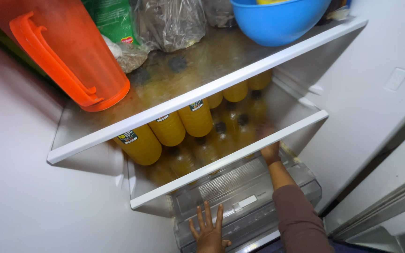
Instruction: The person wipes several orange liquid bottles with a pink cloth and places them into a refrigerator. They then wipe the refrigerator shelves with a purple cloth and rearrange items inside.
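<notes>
I look down into an open fridge. My left hand (208, 229) lies flat, fingers spread, on the clear plastic drawer lid (240, 187) at the bottom. My right hand (270, 151) reaches in under the front edge of the lower glass shelf (230, 159), touching its rim; the fingers are partly hidden, and I cannot tell whether they hold anything. On that shelf lie several yellow bottles (195, 117) with dark caps, side by side.
The upper glass shelf (202, 89) carries an orange jug (66, 51), a blue bowl (277, 21), a clear plastic bag (172, 23) and a green packet (113, 18). White fridge walls close in left and right (376, 84).
</notes>
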